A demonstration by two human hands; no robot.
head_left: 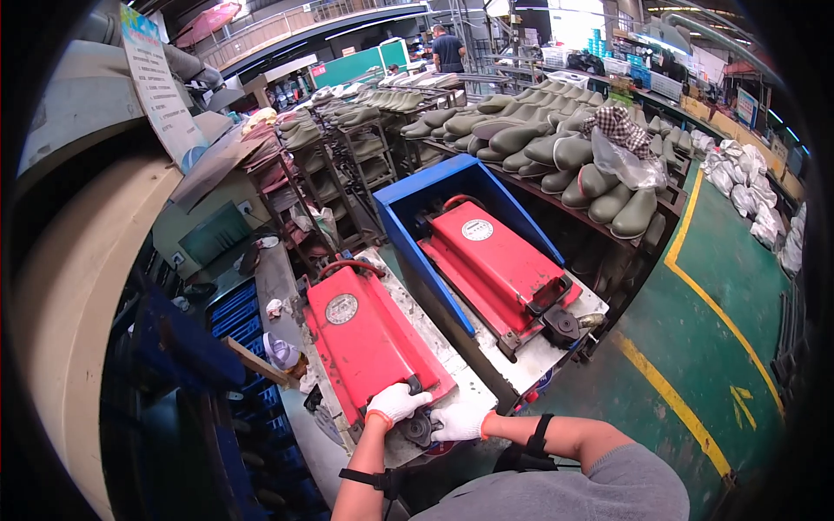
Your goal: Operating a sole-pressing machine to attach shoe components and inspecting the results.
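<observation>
My left hand [397, 404], in a white knit glove with an orange cuff, is closed at the front end of a red metal machine cover [369, 334]. Its fingers are around a black handle [415, 382]. Beside it my right hand [462, 421], gloved the same way, has its fingers curled against a round dark part [417, 428] below that handle. What those fingertips hold, if anything, is hidden. A second red cover [491, 260] like the first sits to the right inside a blue metal housing [417, 239]. A similar round dark part [563, 325] shows at its front.
Olive-green rubber boots [556, 152] crowd a rack beyond the machines. Blue crates [234, 317] and a narrow grey ledge [282, 286] lie to the left. Yellow lines [678, 404] mark the green floor at right, near white sacks [747, 178]. Another person [447, 52] stands far back.
</observation>
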